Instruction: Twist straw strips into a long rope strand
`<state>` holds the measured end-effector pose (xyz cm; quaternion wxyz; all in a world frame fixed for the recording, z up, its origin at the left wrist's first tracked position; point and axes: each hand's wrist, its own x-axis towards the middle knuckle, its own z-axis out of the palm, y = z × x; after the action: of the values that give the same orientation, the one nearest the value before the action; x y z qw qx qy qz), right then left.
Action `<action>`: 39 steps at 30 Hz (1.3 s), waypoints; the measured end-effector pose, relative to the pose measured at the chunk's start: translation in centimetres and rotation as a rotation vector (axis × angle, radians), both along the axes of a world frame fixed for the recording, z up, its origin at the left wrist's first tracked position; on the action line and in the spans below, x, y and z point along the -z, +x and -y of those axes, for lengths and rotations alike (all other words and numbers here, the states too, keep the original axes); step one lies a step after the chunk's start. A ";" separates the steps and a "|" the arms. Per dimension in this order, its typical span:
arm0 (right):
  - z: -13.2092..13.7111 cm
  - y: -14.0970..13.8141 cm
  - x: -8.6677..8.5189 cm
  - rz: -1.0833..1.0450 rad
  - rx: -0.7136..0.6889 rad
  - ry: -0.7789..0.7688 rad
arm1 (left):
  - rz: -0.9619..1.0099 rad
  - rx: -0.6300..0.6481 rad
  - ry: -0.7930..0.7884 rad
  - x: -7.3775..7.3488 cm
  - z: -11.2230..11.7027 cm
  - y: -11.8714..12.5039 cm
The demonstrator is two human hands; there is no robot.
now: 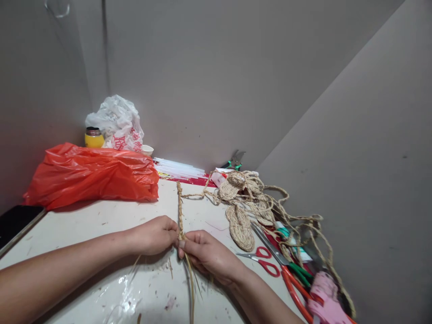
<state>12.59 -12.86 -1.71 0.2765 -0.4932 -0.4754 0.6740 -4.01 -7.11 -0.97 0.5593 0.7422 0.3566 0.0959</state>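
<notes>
A braided straw cord runs away from me along the white table, its far end bending right toward a pile of rope. My left hand is closed at the left side of the braid's near end, fingertips pinched on the strands. From the right, my right hand pinches the same spot between thumb and fingers. Loose straw strands hang from under the fingers toward the table's front. The fingertips of both hands meet, and the exact crossing of strands there is hidden.
Right of my hands lie woven straw soles, red-handled scissors, larger shears, a pink glue gun and coiled rope. Behind are glue sticks and pruners. A red plastic bag and a phone sit left.
</notes>
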 end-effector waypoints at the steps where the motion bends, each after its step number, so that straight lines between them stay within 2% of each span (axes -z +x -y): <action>1: 0.0 0.0 0.0 0.034 0.001 0.013 | -0.004 -0.012 0.004 0.0 0.0 0.1; 6: -0.1 0.3 -0.1 0.250 -0.053 0.158 | 0.000 -0.058 -0.031 0.0 -0.1 0.2; 12: 0.2 0.2 -0.4 0.488 -0.091 0.373 | -0.025 -0.066 -0.383 0.1 -0.2 0.1; 14: 0.3 0.0 -0.4 0.552 -0.087 0.422 | -0.030 -0.076 -0.444 0.2 -0.2 0.1; 17: 0.6 0.0 -0.3 0.651 -0.090 0.477 | -0.016 -0.117 -0.420 0.4 0.1 0.3; 20: 0.6 0.3 -0.2 0.702 -0.080 0.503 | -0.033 -0.162 -0.318 0.7 0.4 0.6; 23: 0.5 0.7 -0.5 0.713 -0.038 0.506 | 0.004 -0.152 -0.207 1.0 0.5 0.7; 27: 0.5 0.4 -1.0 0.523 0.003 0.358 | 0.102 -0.111 -0.160 1.3 0.5 0.8; 31: 1.4 -1.1 -0.5 0.375 -0.009 0.182 | 0.157 -0.156 -0.246 1.1 0.9 0.9; 33: 2.1 -1.8 -0.1 0.475 -0.019 0.246 | 0.145 -0.197 -0.305 0.9 1.2 1.0; 36: 3.1 -2.5 0.0 0.755 0.004 0.483 | 0.140 -0.222 -0.349 0.4 1.5 1.1; 37: 3.5 -2.6 -0.3 0.818 -0.018 0.521 | 0.151 -0.226 -0.349 0.3 1.6 1.1; 39: 4.1 -2.5 -1.3 0.830 -0.144 0.502 | 0.178 -0.224 -0.360 0.0 1.6 1.1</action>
<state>10.07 -16.96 -0.40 0.1267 -0.6042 -0.7263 0.3023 -2.91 -8.74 -0.97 0.6979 0.5746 0.3976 0.1573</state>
